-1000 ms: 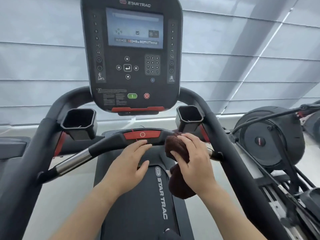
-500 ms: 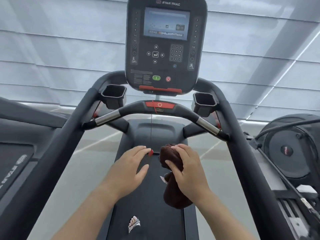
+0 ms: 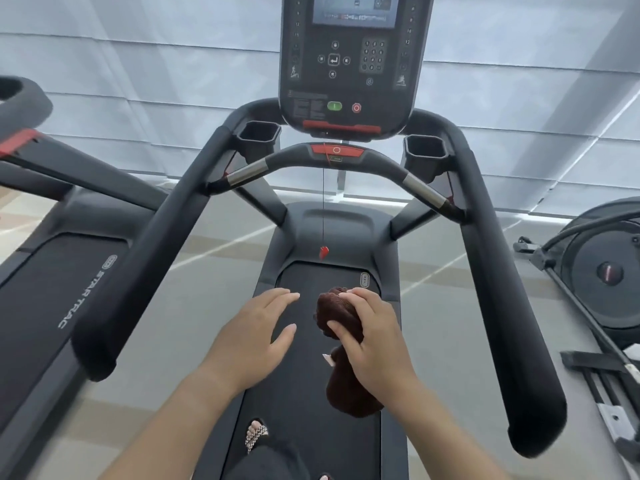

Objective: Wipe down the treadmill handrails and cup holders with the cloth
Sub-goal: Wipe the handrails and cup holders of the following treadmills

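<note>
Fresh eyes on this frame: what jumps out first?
Low in the centre, over the treadmill belt, the right hand grips a bunched dark brown cloth, and the left hand is open beside it. Above, the console fills the top centre, with a red safety clip dangling on a cord beneath it.

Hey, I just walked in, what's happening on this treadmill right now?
A person stands on the treadmill belt. Their right hand grips a bunched dark brown cloth, and the left hand is open beside it, holding nothing. Both hands are above the belt, and neither touches the handrails or the cup holders. A red safety clip hangs on its cord from the front crossbar.
</note>
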The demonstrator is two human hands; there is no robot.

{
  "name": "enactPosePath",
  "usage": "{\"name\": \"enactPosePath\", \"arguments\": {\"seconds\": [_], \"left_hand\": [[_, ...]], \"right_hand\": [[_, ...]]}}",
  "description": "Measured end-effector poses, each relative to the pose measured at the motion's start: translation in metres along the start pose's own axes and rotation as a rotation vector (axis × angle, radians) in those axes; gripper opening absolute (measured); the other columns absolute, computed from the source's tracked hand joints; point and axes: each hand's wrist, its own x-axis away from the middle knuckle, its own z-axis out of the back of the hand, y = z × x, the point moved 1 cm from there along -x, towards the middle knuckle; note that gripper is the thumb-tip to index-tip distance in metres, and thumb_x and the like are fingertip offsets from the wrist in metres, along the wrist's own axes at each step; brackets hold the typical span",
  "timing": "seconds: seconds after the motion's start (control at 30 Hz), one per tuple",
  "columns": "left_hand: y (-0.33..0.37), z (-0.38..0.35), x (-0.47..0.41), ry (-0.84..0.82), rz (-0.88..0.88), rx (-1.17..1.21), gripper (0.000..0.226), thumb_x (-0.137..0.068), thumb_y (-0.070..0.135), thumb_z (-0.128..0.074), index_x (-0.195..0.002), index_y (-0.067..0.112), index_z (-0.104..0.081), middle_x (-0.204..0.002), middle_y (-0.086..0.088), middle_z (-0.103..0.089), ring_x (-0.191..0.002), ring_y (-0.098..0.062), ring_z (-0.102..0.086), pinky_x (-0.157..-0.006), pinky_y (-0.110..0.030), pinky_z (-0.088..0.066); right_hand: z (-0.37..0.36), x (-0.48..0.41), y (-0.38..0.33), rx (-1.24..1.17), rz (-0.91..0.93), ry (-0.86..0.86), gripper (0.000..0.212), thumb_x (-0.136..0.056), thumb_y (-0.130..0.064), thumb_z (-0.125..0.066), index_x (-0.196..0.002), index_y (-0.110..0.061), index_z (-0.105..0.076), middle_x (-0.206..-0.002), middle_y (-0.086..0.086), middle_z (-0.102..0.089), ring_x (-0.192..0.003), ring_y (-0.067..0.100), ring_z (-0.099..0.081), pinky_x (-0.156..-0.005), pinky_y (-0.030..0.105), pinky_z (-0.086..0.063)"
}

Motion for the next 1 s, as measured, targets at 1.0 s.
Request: {"name": "enactPosePath", "arguments": {"seconds": [1.0], "left_hand": [[-0.244,0.162,0.247,0.214,0.331,0.018,0.045,-0.091,0.033,-0.048,-0.135,0.031,-0.039,-0.139,0.015,-0.042,-0.126,-0.004,-0.037,-0.101,-0.021,-0.031]], "right_hand": [[-0.242,0.048,-0.290,-0.033,0.261,-0.249,0.041,-0.089,-0.038,-0.058,-0.128,-0.023,-0.052,-0.132,-0.011,-0.047,-0.118,0.014,-0.040,-0.101,0.036,-0.037]]}}
